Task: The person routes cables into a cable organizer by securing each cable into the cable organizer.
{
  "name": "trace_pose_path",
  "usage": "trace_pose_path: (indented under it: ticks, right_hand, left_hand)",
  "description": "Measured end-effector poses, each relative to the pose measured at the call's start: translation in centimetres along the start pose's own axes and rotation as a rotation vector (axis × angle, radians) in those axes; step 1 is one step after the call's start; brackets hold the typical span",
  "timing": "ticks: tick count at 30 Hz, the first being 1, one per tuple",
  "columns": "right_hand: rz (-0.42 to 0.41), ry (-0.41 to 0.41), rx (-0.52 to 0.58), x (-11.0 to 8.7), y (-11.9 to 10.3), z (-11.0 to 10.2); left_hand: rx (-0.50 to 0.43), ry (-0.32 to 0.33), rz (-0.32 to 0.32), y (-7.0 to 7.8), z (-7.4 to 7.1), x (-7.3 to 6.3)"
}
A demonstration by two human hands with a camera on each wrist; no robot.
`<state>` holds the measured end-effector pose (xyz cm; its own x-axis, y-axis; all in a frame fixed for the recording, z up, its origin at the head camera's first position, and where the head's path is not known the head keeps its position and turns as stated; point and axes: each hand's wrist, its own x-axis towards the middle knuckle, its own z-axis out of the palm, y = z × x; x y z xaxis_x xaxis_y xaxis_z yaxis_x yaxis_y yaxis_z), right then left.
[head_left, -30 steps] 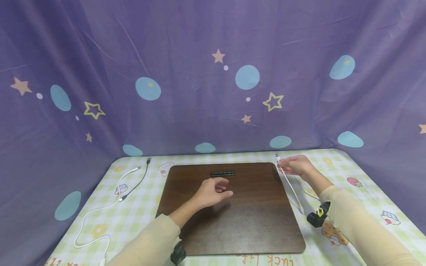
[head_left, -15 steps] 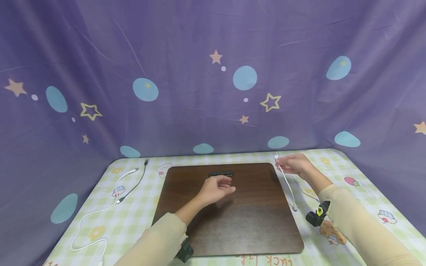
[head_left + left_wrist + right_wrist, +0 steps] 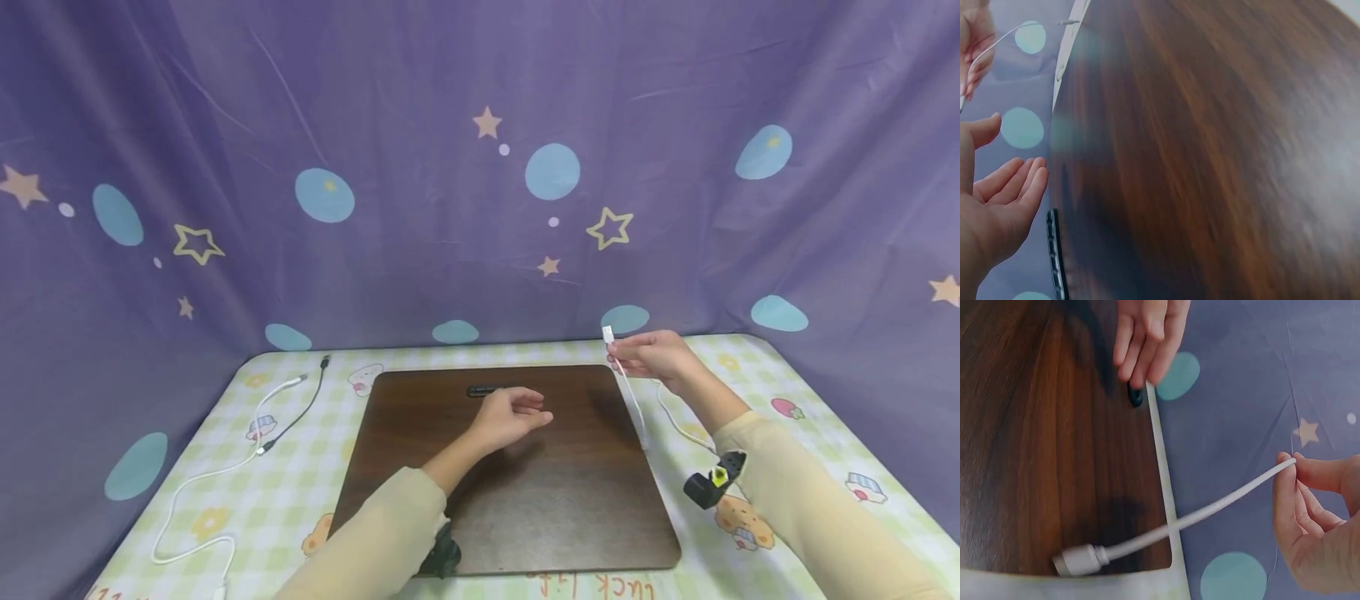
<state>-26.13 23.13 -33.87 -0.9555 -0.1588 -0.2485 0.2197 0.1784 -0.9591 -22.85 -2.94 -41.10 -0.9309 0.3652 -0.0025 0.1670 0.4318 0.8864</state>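
My right hand [image 3: 656,357] is raised beyond the brown board's back right corner. Its thumb and finger pinch a white USB cable [image 3: 1229,500]. One plug [image 3: 607,334] points up past the fingertips, while the other plug [image 3: 1082,559] dangles low in the right wrist view. My left hand [image 3: 510,418] hovers above the board [image 3: 562,500], its fingers loosely bent, with nothing in them. Behind that hand a black slotted strip [image 3: 477,390] lies at the board's back edge. The hand hides part of it in the head view; the left wrist view shows the slotted strip [image 3: 1055,256] more fully.
At the left of the checked tablecloth [image 3: 285,500] lie a long white cable [image 3: 202,477] and a short black cable [image 3: 303,412], crossing or touching. Another white cable [image 3: 675,425] lies right of the board, partly behind my right wrist. A purple curtain [image 3: 412,250] encloses the back and sides.
My right hand has risen and shifted slightly left, lifting the white USB cable with it. My left hand has moved right over the board and now covers part of the black strip.
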Motion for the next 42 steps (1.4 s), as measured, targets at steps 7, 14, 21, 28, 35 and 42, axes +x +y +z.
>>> trace_pose_path:
  ticks: [7,14,21,28,35,42]
  right_hand:
    - [-0.023,-0.002,0.011,-0.2,-0.7,1.3]
    - [-0.038,-0.025,0.034,-0.1,-0.7,2.2]
    - [-0.039,-0.030,0.072,0.1,-0.9,2.7]
    - [-0.016,-0.028,0.120,0.2,-0.7,2.6]
    - [-0.009,-0.035,0.164,0.5,-0.4,2.4]
    - [-0.001,-0.019,0.206,0.8,0.3,2.2]
  left_hand:
    - [-0.038,-0.005,0.032,0.7,1.8,0.8]
    - [-0.079,-0.027,0.061,1.5,3.9,1.2]
    - [-0.140,-0.039,0.088,2.1,5.7,1.0]
    - [-0.178,-0.016,0.059,2.1,6.5,0.7]
    - [-0.202,-0.018,0.020,2.2,6.7,0.2]
    - [-0.287,-0.042,0.005,2.3,7.5,-0.1]
